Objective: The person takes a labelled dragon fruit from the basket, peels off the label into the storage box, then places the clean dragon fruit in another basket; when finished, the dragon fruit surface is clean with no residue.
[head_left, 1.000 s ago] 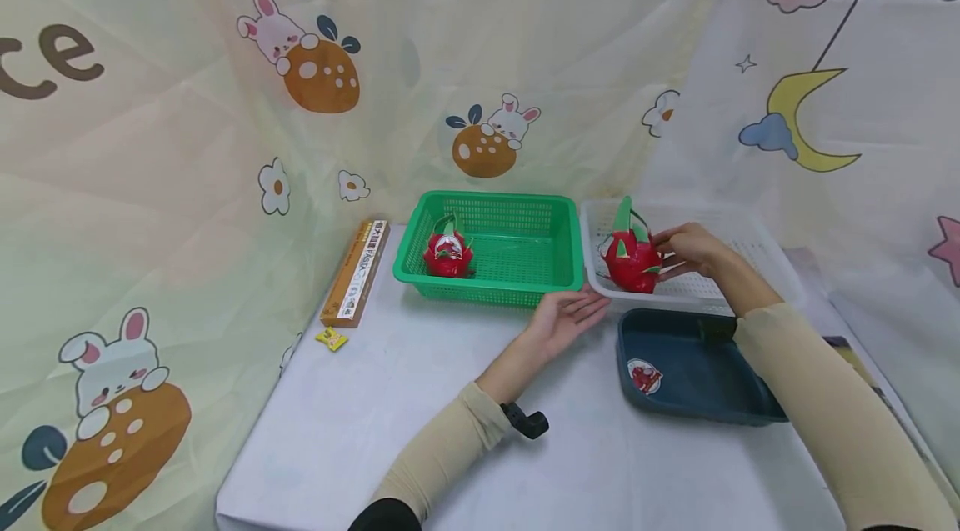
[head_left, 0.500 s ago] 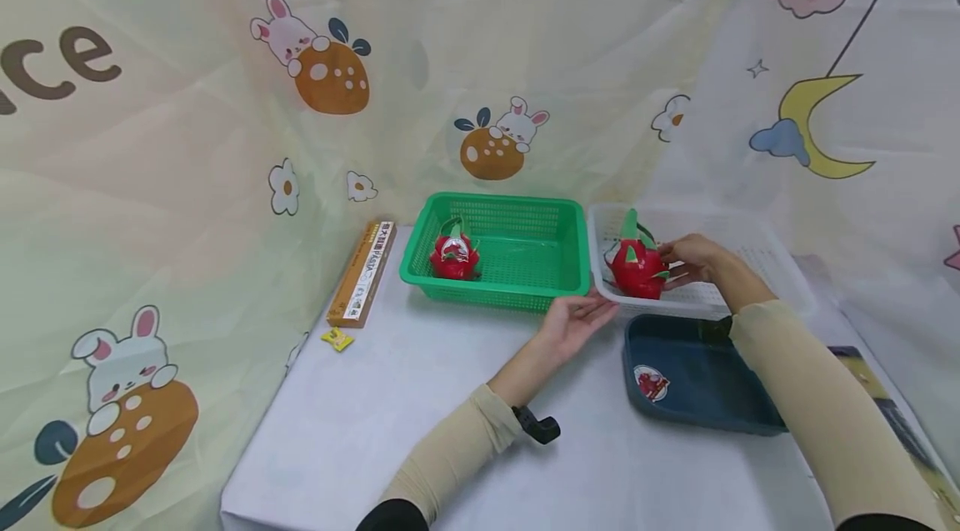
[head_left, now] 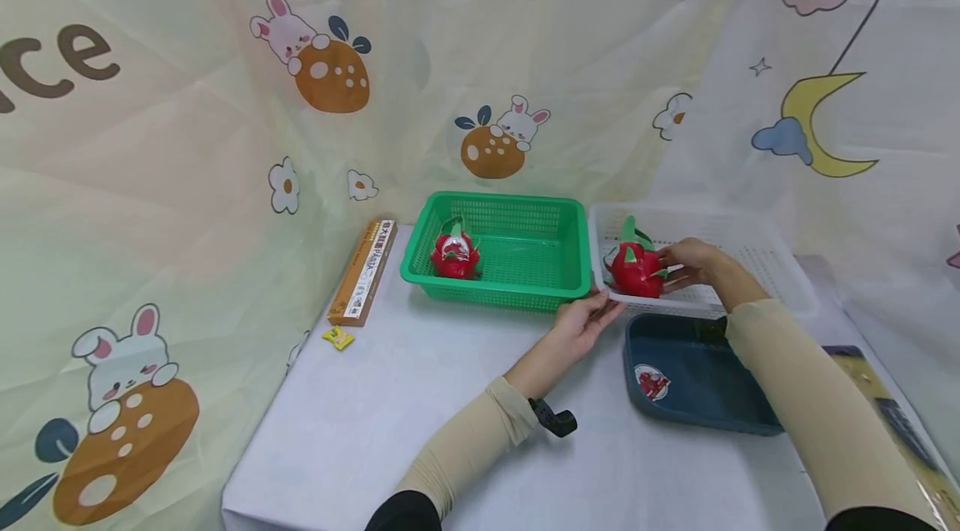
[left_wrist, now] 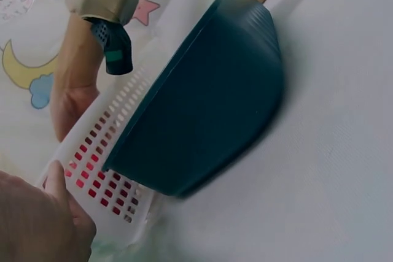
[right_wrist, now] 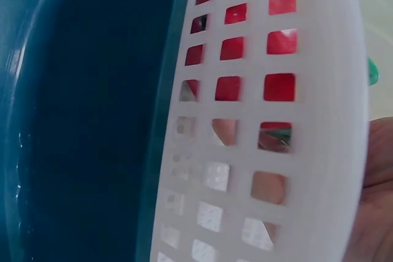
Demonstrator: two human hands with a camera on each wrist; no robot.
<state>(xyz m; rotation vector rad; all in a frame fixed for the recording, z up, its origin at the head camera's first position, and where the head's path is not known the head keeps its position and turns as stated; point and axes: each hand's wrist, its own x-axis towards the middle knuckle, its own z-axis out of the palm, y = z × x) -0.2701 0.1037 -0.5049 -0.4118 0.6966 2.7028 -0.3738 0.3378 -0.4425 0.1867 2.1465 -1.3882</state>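
The right hand (head_left: 693,258) reaches into the white basket (head_left: 750,252) and has its thumb and fingers bent against the right side of a red dragon fruit (head_left: 637,271), holding it lightly at that flank. The fruit stands roughly upright near the basket's left end, green crown on top, and its red skin shows through the holes of the near wall in both wrist views. The left hand (head_left: 576,329), its fingers fairly straight and loosely spread, touches the near left corner of that basket, apparently to steady it, and carries nothing. The step in hand looks to be placing or adjusting this fruit. Whether its base fully rests on the basket floor is hard to tell from these angles. If it does, the next move would call for the right fingers to ease off sideways without tipping it, while the left hand keeps the corner from sliding. Just to the left, touching or nearly touching, the green basket (head_left: 536,243) holds 1 similar fruit (head_left: 455,256). In front of the white basket sits the dark blue tray (head_left: 705,398), with 1 round sticker (head_left: 652,382) inside.
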